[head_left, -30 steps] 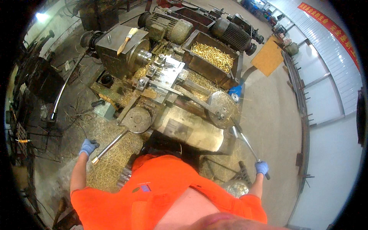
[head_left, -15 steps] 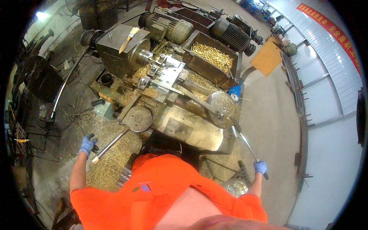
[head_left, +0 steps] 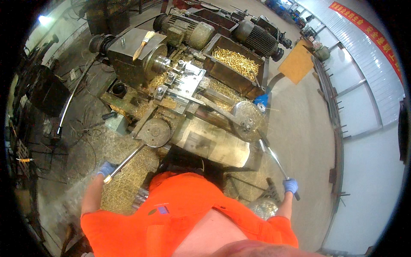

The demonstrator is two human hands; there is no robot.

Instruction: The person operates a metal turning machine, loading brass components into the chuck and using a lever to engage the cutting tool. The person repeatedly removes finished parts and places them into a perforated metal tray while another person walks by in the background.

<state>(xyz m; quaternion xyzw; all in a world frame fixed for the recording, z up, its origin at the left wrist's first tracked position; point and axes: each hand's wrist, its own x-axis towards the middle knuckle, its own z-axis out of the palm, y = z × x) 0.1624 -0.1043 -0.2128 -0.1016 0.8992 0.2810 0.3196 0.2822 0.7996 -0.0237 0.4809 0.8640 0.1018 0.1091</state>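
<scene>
My right hand (head_left: 290,185), in a blue glove, is wrapped round the grip of the right lever (head_left: 277,162), a long metal bar joined to a round disc (head_left: 248,121). On the other side, my gloved left hand (head_left: 106,168) is up against the lower end of the left lever (head_left: 125,162). Its fingers are partly hidden there, so their grip cannot be made out. That lever runs up to a second disc (head_left: 155,132). Between the discs, a bright metal tool slide (head_left: 184,82) with bolted clamps faces the lathe's chuck (head_left: 161,64).
A metal bin (head_left: 235,88) of small brass-coloured parts (head_left: 235,62) stands behind the slide. On the headstock (head_left: 124,60) lies a paintbrush (head_left: 144,45). Fine golden shavings (head_left: 124,192) cover the floor and machine bed. Motors (head_left: 257,38) stand beyond, and an orange-yellow board (head_left: 296,62) is at right.
My left hand has moved right, from beside the left lever with fingers apart to its lower end. My right hand keeps its hold, and both levers look unmoved.
</scene>
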